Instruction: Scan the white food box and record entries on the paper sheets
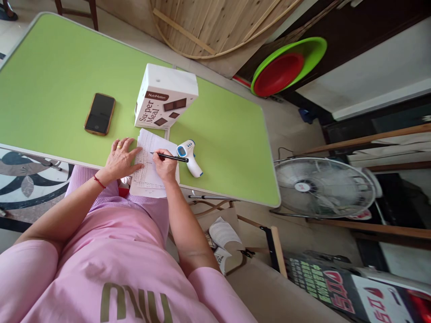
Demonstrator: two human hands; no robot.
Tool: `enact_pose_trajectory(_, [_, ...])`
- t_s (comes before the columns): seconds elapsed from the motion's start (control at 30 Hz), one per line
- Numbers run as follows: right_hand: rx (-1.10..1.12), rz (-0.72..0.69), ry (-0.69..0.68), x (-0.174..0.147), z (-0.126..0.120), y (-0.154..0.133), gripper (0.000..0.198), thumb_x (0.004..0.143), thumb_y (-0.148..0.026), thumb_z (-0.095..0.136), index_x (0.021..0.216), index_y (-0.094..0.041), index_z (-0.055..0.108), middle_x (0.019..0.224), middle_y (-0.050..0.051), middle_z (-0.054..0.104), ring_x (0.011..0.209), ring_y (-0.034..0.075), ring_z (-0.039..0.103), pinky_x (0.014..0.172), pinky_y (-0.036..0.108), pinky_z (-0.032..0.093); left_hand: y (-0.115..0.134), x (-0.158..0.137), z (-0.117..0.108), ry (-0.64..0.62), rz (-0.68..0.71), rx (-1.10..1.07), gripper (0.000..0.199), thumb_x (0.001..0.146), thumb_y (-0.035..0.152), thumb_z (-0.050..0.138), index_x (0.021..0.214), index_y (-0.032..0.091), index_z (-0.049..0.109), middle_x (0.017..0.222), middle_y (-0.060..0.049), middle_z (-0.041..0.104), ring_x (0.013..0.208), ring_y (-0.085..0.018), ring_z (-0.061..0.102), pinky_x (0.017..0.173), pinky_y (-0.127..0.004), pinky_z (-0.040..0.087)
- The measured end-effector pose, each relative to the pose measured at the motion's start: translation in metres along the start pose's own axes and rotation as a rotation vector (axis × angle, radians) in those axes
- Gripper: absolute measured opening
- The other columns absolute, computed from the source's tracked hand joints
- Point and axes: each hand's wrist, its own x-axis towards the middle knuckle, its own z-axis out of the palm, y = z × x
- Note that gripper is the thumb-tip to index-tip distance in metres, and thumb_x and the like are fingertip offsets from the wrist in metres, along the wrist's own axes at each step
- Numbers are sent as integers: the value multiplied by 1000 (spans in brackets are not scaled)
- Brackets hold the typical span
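My right hand (165,167) grips a black pen (173,157), its tip on a sheet of paper (153,146) covered with handwriting. My left hand (123,159) lies with fingers spread at the paper's left edge, fingertips touching it. The paper overhangs the front edge of the green table (222,134). Just right of the pen rests a white and blue infrared thermometer (191,158). Behind the paper stands a white box (166,96) printed "Su-per Meal". A dark-screened phone (100,114) in a brown case lies left of the box.
A standing fan (303,187) is right of the table. Behind it are a green basin (314,49) and a red basin (279,74). A round wooden board (215,22) leans beyond the table. A folding chair with papers (225,233) sits at lower right.
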Motion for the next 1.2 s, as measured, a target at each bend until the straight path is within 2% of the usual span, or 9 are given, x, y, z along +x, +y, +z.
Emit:
enact_pose_trajectory(0.53, [24,13,60,-2,-1,-2,28,83,-48,65,84,-20,67,76,2,71,68,15,63,73,32,57,-2,0,2,11,6,-16,62,90,52,71,143,21,63,159,-23,43,150,-44,35,126,-66,21])
enact_pose_trajectory(0.73, [9,6,24,-1,-1,0,28,83,-48,67,85,-20,68,77,2,72,70,16,65,76,33,59,-3,0,2,23,13,-29,61,90,53,70,142,22,63,158,-21,44,150,-43,35,125,-67,21])
enact_pose_trajectory(0.93, [-27,-32,24,0,0,0,28,85,-48,63,85,-21,67,75,2,69,69,16,64,73,32,58,-1,0,1,11,5,-22,62,90,53,71,143,22,62,159,-21,43,151,-43,34,126,-66,21])
enact_pose_trajectory(1.2, [1,-7,57,-1,-2,-2,28,84,-49,64,81,-21,66,72,1,69,65,15,62,69,31,57,-2,0,1,16,6,-11,62,89,53,71,142,23,63,158,-20,44,150,-42,35,126,-66,22])
